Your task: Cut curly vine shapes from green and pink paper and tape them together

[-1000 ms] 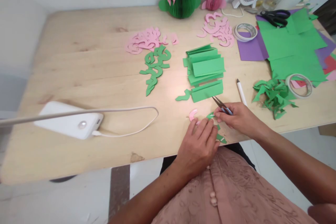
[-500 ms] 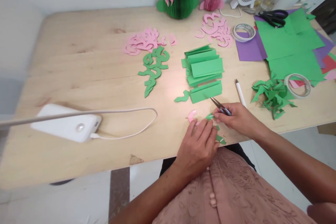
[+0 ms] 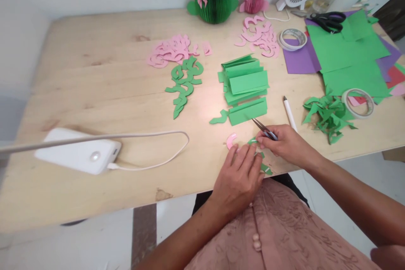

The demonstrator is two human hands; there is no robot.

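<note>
My left hand (image 3: 239, 174) lies flat near the table's front edge, fingers stretched over a green paper cutout (image 3: 266, 169) that is mostly hidden beneath. A curved pink paper piece (image 3: 231, 140) pokes out beyond its fingertips. My right hand (image 3: 282, 144) holds small scissors (image 3: 264, 128) with dark pointed blades, slightly apart, directed up and left. Its thumb and fingertips pinch at the top of the green cutout, where a small white strip shows; exactly what they grip there is too small to tell. Just beyond stands a pleated green paper stack (image 3: 248, 82).
Pink cutouts (image 3: 172, 49) and green cutouts (image 3: 185, 84) lie in heaps left of the stack. To the right are a white pen (image 3: 290, 113), green scraps (image 3: 329, 116), tape rolls (image 3: 292, 40) and black scissors (image 3: 327, 21). A white power bank (image 3: 77, 150) trails a cable at left.
Both hands stay in nearly the same place; the right fingertips have shifted very slightly at the green cutout. The whole view has drifted a little to the left.
</note>
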